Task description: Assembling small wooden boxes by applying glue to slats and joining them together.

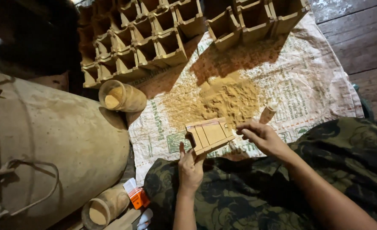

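Here, from left: a dusty drum (52, 145); the left hand (190, 168), fingers closed on a small wooden box (209, 134) above the printed sack (316, 85); the right hand (263, 136), clasping a pale stick (268, 112) beside the sawdust heap (222, 100).

Two bare forearms enter from the lower edge of the frame, without sleeves, watch or rings on the left hand (191, 170) or the right hand (263, 137). Across the lower right spreads the person's garment (256, 191), dark green cloth with a mottled, camouflage-like floral print.
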